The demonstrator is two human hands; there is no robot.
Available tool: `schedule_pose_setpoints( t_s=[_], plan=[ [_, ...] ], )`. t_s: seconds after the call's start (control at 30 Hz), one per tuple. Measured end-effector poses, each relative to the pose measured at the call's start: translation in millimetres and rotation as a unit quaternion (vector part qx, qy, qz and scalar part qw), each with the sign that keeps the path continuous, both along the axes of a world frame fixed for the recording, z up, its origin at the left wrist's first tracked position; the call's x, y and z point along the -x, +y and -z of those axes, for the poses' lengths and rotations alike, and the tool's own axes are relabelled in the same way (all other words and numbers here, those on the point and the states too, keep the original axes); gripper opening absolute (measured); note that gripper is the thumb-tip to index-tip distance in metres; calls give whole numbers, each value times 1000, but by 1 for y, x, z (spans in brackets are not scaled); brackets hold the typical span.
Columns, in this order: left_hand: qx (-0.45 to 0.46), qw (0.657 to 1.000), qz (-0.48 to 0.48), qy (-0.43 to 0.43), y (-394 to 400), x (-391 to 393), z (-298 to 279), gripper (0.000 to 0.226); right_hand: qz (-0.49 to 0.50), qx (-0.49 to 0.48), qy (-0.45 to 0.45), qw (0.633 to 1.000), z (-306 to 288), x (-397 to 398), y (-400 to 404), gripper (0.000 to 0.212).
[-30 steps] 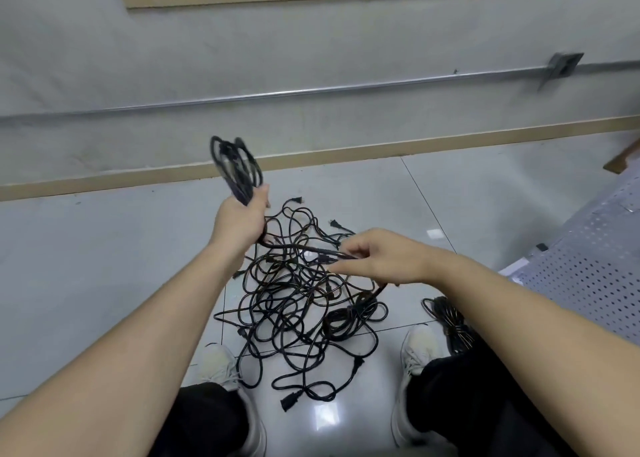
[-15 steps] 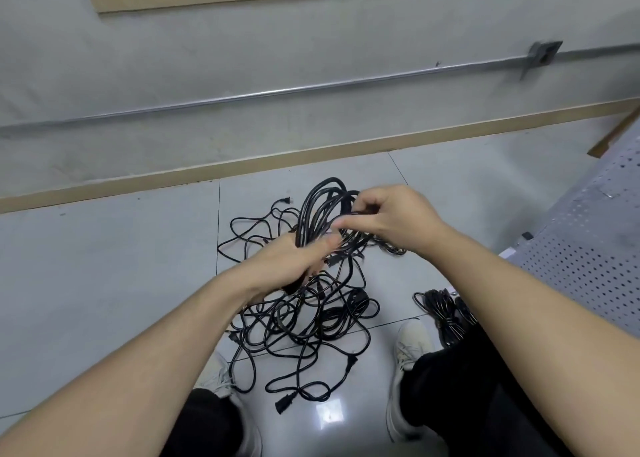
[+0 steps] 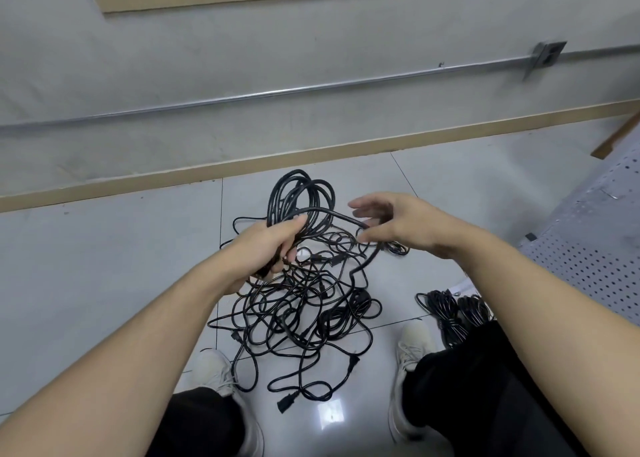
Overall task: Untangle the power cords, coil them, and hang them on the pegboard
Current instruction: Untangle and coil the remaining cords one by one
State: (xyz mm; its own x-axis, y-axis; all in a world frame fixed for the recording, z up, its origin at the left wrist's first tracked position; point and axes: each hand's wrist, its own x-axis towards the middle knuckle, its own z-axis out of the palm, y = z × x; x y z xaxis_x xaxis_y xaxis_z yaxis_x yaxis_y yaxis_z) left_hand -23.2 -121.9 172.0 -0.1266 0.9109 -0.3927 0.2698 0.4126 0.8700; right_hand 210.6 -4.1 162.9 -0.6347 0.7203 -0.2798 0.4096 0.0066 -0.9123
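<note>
bare floor (image 3: 104,266) left, cords (image 3: 304,311) centre

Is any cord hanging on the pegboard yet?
No: the pegboard holes in view are bare, and cords lie tangled on the floor.

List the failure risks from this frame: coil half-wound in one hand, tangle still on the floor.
1. The strand from the coil in the left hand runs past the right hand down into the floor tangle; pulling could tighten knots.
2. The right hand looks open, so the strand may slip.
3. Loose plugs could snag.
</note>
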Motion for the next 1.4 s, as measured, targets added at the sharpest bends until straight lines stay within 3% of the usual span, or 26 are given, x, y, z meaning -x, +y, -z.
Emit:
schedule_pose_setpoints(
  t_s=[0.13, 0.2, 0.27, 0.33, 0.4, 0.47, 0.57, 0.67, 0.73, 0.83, 0.93, 1.03, 1.13, 1.23, 1.4],
  plan=[
    [7, 996, -55, -70, 1, 13, -8, 55, -22, -17, -47, 999, 4, -6, 3, 31],
    [13, 994, -63, -88, 2, 16, -9, 56, -8, -15, -50, 999, 3, -4, 0, 41],
    [31, 992, -58, -107, 1, 14, -9, 57, -1, -90, -91, 992, 4, -1, 1, 59],
    [50, 989, -47, -129, -1, 11, -9, 58, -54, -219, -203, 953, -1, 1, 0, 69],
    [58, 984, -51, -159, -2, 9, -11, 59, -148, -305, -312, 887, 0, 4, -3, 59],
    [54, 976, -70, -198, -2, 10, -14, 59, -228, -332, -299, 865, 2, 8, -13, 33],
    [49, 970, -94, -220, -2, 15, -14, 61, -225, -377, -207, 874, 3, 21, -22, 55],
    [42, 962, -124, -241, -1, 16, -15, 61, -241, -398, -190, 864, 3, 33, -29, 45],
    [33, 968, -121, -216, -1, 13, -14, 61, -246, -374, -185, 875, 4, 41, -40, 47],
    [26, 977, -115, -177, -1, 8, -11, 62, -160, -365, -101, 912, 11, 55, -52, 42],
    [14, 970, -141, -197, 0, 13, -11, 63, -42, -225, -44, 972, 7, 60, -51, 32],
    [9, 971, -140, -193, 1, 19, -11, 64, 77, -95, 11, 992, 1, 56, -40, 27],
    [3, 979, -73, -189, 0, 16, -10, 64, 221, 45, 152, 962, -5, 58, -31, 26],
    [-1, 989, 1, -148, 0, 4, -8, 61, 334, 117, 203, 913, -12, 55, -29, 25],
    [-2, 994, 29, -104, -2, -15, 5, 62, 360, 201, 239, 879, -21, 53, -36, 29]
  ],
)
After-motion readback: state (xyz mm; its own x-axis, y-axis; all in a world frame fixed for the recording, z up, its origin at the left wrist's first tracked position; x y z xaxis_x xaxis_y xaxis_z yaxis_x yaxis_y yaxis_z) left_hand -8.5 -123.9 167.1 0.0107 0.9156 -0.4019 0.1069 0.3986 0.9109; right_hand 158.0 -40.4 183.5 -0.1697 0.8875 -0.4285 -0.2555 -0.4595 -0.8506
